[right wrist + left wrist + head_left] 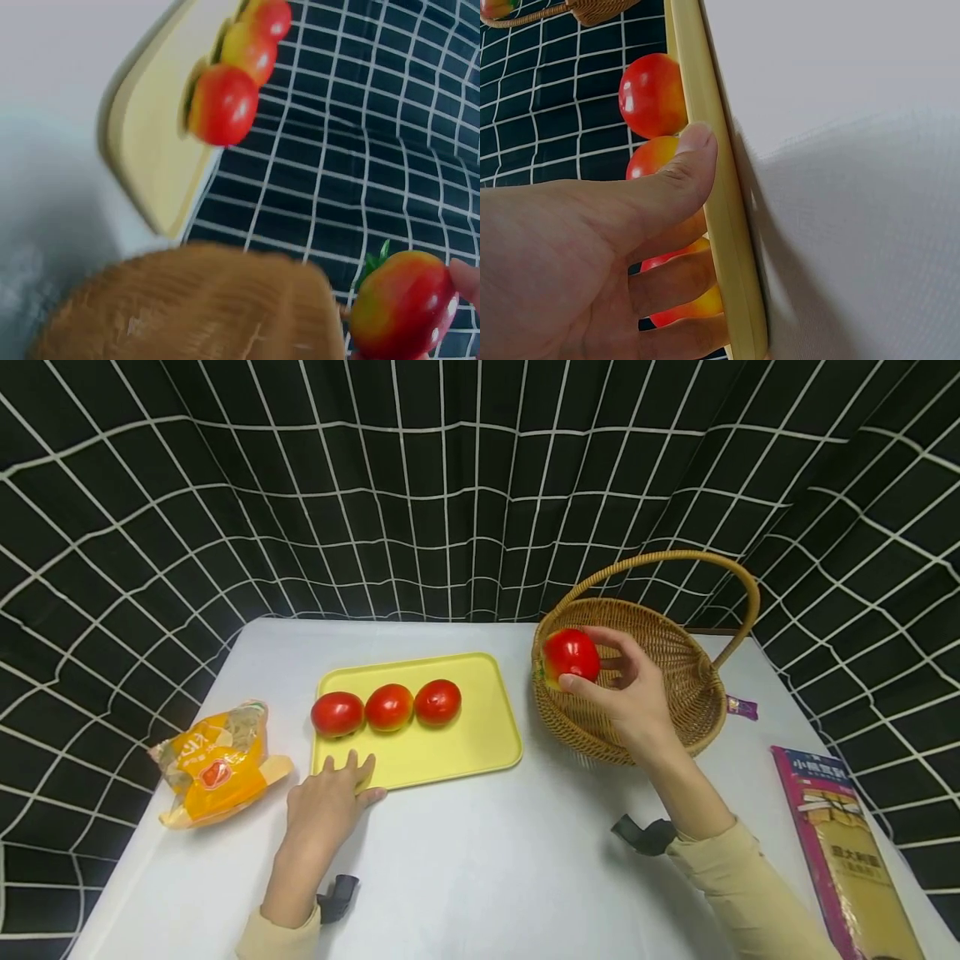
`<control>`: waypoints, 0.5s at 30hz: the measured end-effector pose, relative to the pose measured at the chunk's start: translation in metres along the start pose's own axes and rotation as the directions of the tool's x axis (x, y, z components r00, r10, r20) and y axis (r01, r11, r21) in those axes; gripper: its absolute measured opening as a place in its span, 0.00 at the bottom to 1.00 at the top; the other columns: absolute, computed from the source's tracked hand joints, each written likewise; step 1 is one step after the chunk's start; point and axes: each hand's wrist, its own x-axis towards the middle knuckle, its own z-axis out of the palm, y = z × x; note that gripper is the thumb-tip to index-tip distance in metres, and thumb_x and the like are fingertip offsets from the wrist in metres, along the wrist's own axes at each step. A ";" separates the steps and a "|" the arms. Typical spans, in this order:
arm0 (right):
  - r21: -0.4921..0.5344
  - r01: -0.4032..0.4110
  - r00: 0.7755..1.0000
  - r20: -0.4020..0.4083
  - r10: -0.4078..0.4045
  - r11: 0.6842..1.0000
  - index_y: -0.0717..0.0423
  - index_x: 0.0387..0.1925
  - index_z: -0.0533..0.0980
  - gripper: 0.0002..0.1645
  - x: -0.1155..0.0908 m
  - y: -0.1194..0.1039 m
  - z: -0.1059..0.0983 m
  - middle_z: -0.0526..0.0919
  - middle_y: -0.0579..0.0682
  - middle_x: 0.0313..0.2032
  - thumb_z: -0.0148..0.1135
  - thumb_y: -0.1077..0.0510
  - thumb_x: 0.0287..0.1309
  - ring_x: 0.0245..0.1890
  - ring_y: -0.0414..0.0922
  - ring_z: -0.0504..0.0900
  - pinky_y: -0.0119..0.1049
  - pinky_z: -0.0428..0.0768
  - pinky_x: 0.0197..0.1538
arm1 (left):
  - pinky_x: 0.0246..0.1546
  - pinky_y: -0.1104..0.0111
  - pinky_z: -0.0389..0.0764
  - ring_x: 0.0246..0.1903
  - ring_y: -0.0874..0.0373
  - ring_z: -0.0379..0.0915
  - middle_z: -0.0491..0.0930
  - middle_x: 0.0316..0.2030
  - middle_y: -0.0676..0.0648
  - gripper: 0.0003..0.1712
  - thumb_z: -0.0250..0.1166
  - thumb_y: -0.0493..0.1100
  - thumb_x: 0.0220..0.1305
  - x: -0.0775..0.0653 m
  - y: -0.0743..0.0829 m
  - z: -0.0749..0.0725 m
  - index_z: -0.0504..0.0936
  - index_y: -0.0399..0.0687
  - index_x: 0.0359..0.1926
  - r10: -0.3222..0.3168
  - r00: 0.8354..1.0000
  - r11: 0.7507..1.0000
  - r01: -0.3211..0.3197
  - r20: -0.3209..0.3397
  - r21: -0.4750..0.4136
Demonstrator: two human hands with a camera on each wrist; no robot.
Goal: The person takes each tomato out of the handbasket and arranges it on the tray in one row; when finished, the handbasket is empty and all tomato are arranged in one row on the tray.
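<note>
My right hand (637,697) holds a red-and-yellow fruit (572,653) between fingers and thumb, over the left side of a wicker basket (660,631). In the right wrist view, that fruit (403,304) shows green leaves at one end. Three similar fruits (389,707) sit in a row on a yellow tray (472,750), towards its left and back. My left hand (324,803) lies at the tray's near left edge with its fingers spread. In the left wrist view, the thumb rests against the tray's rim (724,202) and the other fingertips lie along it.
An orange-and-clear food bag (217,768) lies on the white table (480,860) left of the tray. A long flat package of pasta (847,852) is at the right edge. A small purple packet (742,707) lies beside the basket. Black grid cloth (450,510) surrounds the table.
</note>
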 end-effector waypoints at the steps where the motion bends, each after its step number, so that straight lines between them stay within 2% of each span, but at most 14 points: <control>1: 0.024 0.000 1.000 0.000 0.000 1.000 0.47 0.73 0.72 0.38 0.000 0.000 0.005 0.75 0.44 0.65 0.76 0.57 0.63 0.58 0.44 0.74 0.27 0.81 0.51 | 0.54 0.34 0.80 0.67 0.20 0.69 0.70 0.74 0.32 0.37 0.71 0.55 0.69 0.000 0.000 0.000 0.75 0.50 0.75 0.000 1.000 1.000 0.000 -0.001 0.002; 8: 0.156 0.004 0.999 -0.045 0.003 0.988 0.47 0.70 0.76 0.37 0.002 0.001 0.034 0.78 0.43 0.63 0.76 0.60 0.61 0.54 0.46 0.78 0.27 0.84 0.47 | 0.53 0.34 0.80 0.67 0.20 0.69 0.70 0.75 0.33 0.37 0.71 0.55 0.69 0.000 -0.001 0.001 0.75 0.50 0.75 0.010 1.000 1.000 -0.010 0.001 -0.004; 15: 0.199 0.044 0.996 -0.087 -0.027 0.979 0.48 0.69 0.78 0.37 0.005 -0.001 0.059 0.79 0.45 0.63 0.78 0.61 0.59 0.54 0.45 0.78 0.28 0.80 0.47 | 0.50 0.36 0.82 0.66 0.21 0.71 0.71 0.74 0.33 0.37 0.72 0.55 0.69 0.001 -0.002 0.002 0.75 0.50 0.75 0.020 1.000 1.000 -0.020 -0.018 0.013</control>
